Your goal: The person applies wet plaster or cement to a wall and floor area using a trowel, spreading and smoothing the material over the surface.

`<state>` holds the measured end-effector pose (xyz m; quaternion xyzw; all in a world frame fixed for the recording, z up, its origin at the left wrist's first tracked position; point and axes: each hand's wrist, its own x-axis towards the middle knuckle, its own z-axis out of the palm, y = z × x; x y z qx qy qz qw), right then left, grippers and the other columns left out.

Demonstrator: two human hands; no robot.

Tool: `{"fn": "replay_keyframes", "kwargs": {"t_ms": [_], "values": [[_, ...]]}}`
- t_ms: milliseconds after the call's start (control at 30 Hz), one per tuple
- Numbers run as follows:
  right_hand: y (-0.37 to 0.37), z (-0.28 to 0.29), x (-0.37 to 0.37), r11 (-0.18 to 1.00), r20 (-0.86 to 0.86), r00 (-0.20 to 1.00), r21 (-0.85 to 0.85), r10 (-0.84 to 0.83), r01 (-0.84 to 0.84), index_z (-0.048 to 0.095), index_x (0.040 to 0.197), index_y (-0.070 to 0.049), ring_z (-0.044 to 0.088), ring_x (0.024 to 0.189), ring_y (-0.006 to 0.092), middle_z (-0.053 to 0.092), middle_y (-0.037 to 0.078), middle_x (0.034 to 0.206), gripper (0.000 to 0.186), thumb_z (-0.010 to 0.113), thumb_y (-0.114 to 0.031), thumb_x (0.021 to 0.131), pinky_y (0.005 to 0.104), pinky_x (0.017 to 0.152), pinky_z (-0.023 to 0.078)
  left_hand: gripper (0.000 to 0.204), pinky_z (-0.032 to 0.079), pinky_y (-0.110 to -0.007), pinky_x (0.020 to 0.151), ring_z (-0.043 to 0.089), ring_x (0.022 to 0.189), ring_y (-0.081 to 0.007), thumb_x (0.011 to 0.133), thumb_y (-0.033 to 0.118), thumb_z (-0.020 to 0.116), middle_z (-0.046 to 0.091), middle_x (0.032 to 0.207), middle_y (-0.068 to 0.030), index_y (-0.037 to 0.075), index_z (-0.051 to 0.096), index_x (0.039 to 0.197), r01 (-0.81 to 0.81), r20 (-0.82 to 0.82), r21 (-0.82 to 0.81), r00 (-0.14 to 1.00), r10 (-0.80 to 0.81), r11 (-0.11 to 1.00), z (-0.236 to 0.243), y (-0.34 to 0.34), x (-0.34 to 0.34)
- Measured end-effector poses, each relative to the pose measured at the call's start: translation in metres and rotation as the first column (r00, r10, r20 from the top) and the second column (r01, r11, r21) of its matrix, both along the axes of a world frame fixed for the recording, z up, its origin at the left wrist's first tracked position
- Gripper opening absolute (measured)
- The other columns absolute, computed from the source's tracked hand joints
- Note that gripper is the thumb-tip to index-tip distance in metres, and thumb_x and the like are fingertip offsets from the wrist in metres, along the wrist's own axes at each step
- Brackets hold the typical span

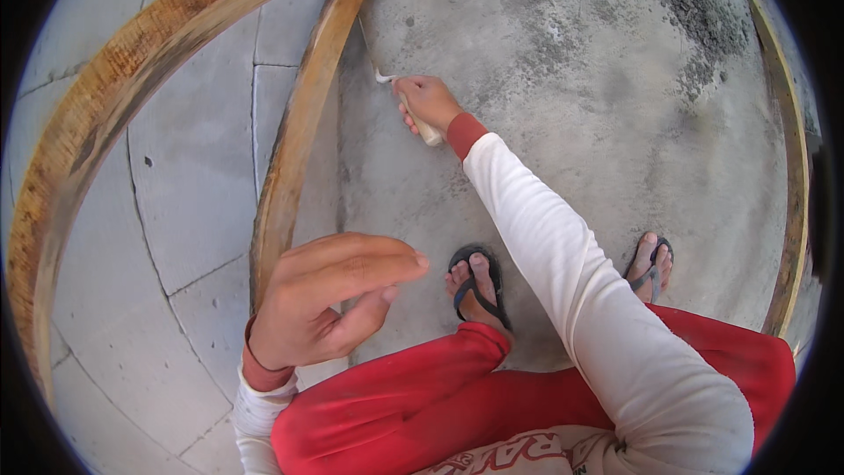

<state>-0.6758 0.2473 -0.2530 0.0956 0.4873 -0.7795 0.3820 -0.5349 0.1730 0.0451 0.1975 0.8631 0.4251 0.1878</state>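
Observation:
My right hand [425,104] is closed round the pale wooden handle [426,130] of a trowel. Its thin blade [367,48], seen almost edge-on, points up along the smooth grey concrete [527,176] beside the inner timber board [303,154]. My left hand [330,295] is raised at the lower middle, fingers loosely bent, thumb a little apart from them and nothing visible between; it appears to hover over the near end of that board.
A second, outer timber [101,154] runs along the left, with pale slabs [198,167] beneath. A narrow board [791,185] edges the concrete at right. Loose dark mortar [690,22] lies at upper right. My sandalled feet [479,286] stand on the concrete.

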Motion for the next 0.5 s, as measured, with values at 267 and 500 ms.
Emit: {"fn": "replay_keyframes", "kwargs": {"t_ms": [267,500], "values": [[0.057,0.011,0.036,0.933,0.138,0.924,0.005,-0.356,0.359,0.06,0.103,-0.008,0.054,0.052,0.0127,0.058,0.004,0.075,0.022,0.057,-0.03,0.103,0.0302,0.044,0.046,0.028,0.058,-0.033,0.076,0.075,0.088,-0.0278,0.085,-0.011,0.064,0.076,0.104,-0.018,-0.004,0.075,0.109,-0.032,-0.05,-0.024,0.998,0.031,0.999,0.012,-0.006,0.003],[0.045,0.021,-0.011,0.994,0.048,0.993,0.001,-0.111,0.111,0.058,0.107,-0.007,0.052,0.053,0.0129,0.056,0.003,0.077,0.023,0.056,-0.03,0.102,0.0306,0.045,0.046,0.027,0.059,-0.034,0.078,0.075,0.089,-0.0296,0.085,-0.011,0.064,0.076,0.103,-0.0176,-0.004,0.075,0.109,-0.038,-0.056,-0.022,0.998,0.037,0.999,0.008,-0.001,0.001]]}}
